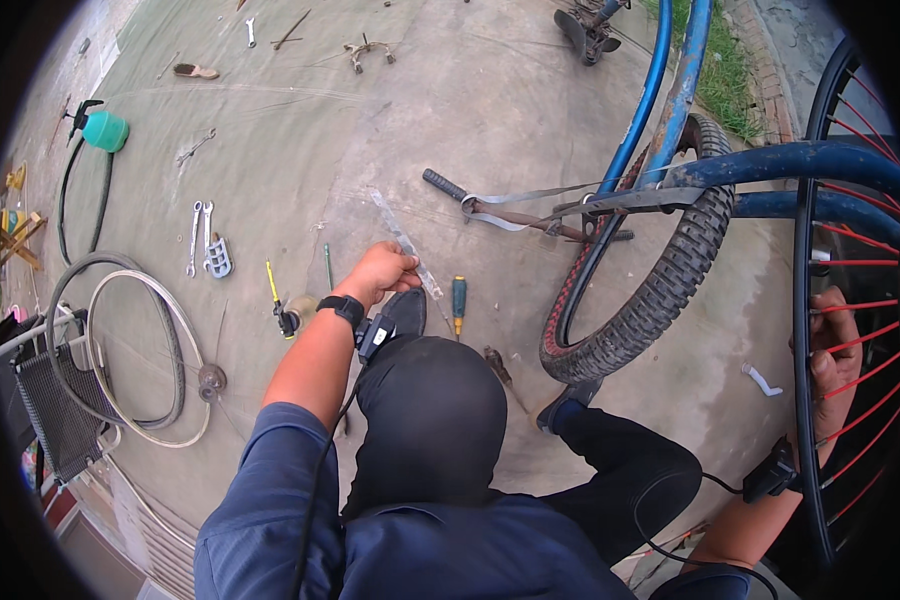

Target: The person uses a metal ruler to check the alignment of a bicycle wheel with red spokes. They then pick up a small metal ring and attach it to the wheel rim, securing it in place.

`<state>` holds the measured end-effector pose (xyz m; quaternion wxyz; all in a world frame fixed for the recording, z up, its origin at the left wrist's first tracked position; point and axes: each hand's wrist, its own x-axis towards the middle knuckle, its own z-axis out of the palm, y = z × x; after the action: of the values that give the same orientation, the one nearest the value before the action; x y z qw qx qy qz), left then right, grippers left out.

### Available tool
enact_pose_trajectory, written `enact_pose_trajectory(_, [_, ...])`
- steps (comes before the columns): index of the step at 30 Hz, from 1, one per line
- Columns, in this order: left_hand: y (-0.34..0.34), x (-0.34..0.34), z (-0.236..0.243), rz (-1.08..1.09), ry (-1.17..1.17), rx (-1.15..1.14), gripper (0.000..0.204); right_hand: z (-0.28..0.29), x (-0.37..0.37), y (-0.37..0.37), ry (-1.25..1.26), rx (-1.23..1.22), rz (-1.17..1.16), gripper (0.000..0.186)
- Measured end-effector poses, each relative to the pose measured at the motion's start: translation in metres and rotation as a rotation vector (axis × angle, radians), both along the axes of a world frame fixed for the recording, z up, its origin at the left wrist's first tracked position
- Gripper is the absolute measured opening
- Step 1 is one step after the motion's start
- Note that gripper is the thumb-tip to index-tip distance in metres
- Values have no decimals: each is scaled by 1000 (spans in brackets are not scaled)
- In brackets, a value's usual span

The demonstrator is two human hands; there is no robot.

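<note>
My left hand (382, 272) pinches a thin, pale, partly see-through strip (394, 226) between thumb and fingers. The strip slants over the concrete, its lower end close to a green-handled screwdriver (458, 300). At the far right my right hand (832, 345) is closed at the edge of a black-rimmed bicycle wheel (808, 260), its fingers among the red spokes. Some of those fingers are hidden behind the rim and spokes. Before me lies a blue bicycle frame (810, 165) with a knobbly black tyre (660, 300) and a handlebar grip (444, 184).
To the left lie spanners (193, 238), a grey-blue pedal (218, 258), a yellow-and-black tool (273, 285) and a bare rim (92, 330) with a loose tyre (178, 370). A green spray bottle (104, 131) stands beyond. A white bent piece (761, 380) lies near the wheel.
</note>
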<state>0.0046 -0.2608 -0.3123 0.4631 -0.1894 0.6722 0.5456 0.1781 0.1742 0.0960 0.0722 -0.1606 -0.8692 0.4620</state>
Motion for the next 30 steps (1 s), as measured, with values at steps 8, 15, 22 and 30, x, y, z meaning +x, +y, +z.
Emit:
enact_pose_trajectory(8, [-13, 9, -40, 44, -50, 19, 23, 0, 7, 1, 4, 84, -34, 81])
enact_pose_trajectory(15, [-18, 9, -50, 255, -24, -12, 45, -2, 5, 4, 55, 180, -4, 81])
enact_pose_trajectory(22, [-45, 18, -55, 262, -6, -153, 43, 4, 13, 24, -2, 223, 37, 85])
enact_pose_trajectory(30, [-81, 78, -54, 187, -48, -199, 38, 6, 14, 31, -26, 258, 54, 89])
